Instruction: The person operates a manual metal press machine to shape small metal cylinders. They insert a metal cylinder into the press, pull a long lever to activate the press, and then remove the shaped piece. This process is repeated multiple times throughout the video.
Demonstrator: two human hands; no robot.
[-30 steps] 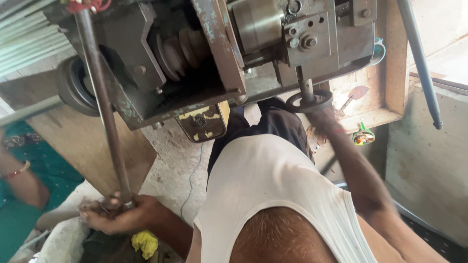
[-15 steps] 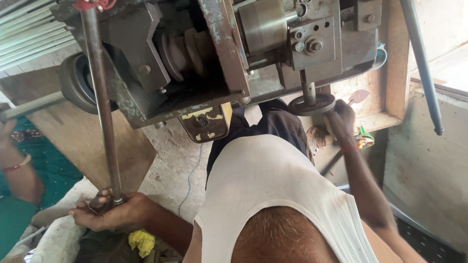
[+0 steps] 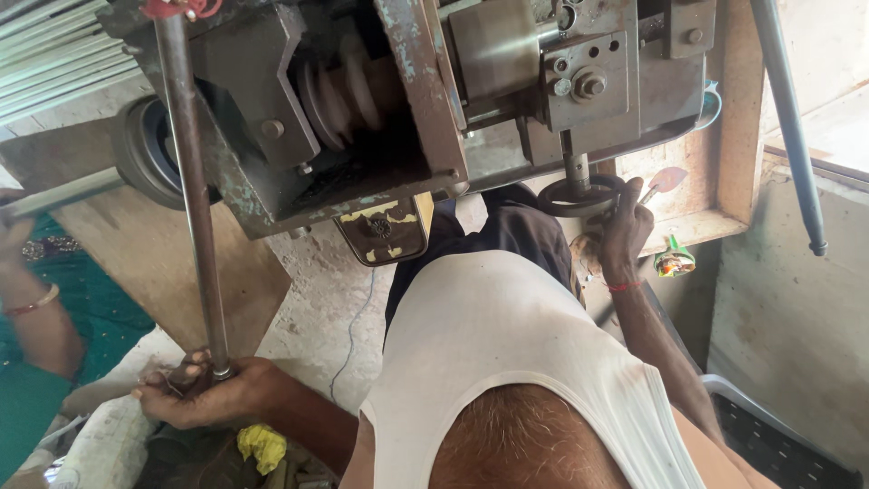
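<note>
A heavy grey machine [image 3: 380,109] with worn paint and a grooved pulley hangs over my lap. My left hand [image 3: 213,394] grips the lower end of a long steel lever rod [image 3: 190,181] that runs down from the machine's top left. My right hand [image 3: 625,231] is closed on a small black handwheel [image 3: 579,195] under the machine's right side. I wear a white vest and dark trousers.
Another person's arm in a green sleeve with a bangle [image 3: 36,312] holds a grey tube at the left. A yellow rag [image 3: 262,445] lies below my left hand. A second steel rod [image 3: 787,118] hangs at the right, above a plastic crate [image 3: 769,435].
My left hand has slid slightly left and down along the lever rod. My right hand stays on the handwheel. The view has shifted a little.
</note>
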